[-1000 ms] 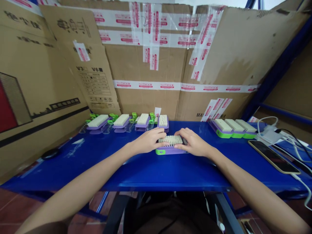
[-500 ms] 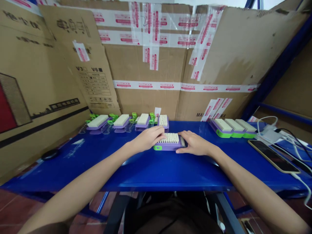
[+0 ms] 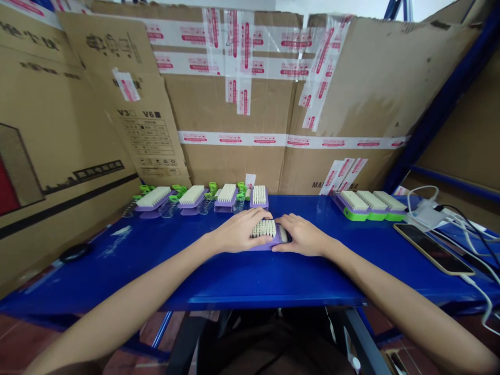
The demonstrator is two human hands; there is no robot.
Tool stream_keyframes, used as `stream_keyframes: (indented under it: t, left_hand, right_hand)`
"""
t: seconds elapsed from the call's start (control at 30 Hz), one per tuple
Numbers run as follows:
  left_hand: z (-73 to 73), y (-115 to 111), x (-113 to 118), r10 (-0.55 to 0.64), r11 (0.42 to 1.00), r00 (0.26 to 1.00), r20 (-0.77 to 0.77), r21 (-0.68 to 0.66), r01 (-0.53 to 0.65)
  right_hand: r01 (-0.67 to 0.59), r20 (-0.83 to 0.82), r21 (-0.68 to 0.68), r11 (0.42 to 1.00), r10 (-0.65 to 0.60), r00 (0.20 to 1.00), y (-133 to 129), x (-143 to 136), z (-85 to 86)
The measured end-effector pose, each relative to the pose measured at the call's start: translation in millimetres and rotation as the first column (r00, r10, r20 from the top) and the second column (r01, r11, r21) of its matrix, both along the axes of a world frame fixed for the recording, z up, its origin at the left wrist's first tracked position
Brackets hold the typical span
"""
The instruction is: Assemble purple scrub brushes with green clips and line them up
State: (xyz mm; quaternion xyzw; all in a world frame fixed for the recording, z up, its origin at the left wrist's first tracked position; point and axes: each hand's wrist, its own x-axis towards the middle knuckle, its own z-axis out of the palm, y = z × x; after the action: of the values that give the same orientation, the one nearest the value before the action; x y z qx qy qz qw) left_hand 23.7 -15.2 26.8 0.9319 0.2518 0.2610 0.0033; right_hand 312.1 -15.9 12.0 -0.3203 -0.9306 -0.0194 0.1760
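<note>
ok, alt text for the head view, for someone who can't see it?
A person's left hand and right hand grip a purple brush, bristles up, at a blue table. Behind, four more brushes line the left and middle; three others sit together at right near a phone. Taped cardboard stands at the back.

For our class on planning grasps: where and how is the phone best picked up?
Probably across its long edges, near mid-length, with the right hand from above. The phone lies flat, screen up, so those edges offer opposing sides; the white cable at its near end makes that end a poorer grip.
</note>
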Motion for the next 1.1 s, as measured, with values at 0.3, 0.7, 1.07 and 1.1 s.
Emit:
stream_keyframes:
  t: [0.3,0.7,1.07,1.1]
  left_hand:
    - [-7.2,7.4,-5.5,0.103,0.985,0.991,-0.086,0.15,-0.089]
    - [2.1,6.4,-6.1,0.095,0.981,0.993,-0.071,0.177,-0.081]
    - [3.7,18.6,-17.3,0.104,0.971,0.994,0.034,0.213,-0.109]
    - [3.6,18.7,-17.4,0.106,0.971,0.994,0.035,0.213,-0.112]
  right_hand:
    - [-0.026,-0.005,0.008,1.0,0.026,1.0,-1.1,-5.7,-1.9]
    - [-0.073,-0.047,-0.013,0.997,0.072,0.996,0.6,-1.4,-1.3]
    - [-0.006,-0.075,-0.082,0.997,0.0,0.997,-0.6,6.3,8.8]
    - [-0.001,-0.074,-0.083,0.997,-0.005,0.997,-0.3,6.8,9.1]
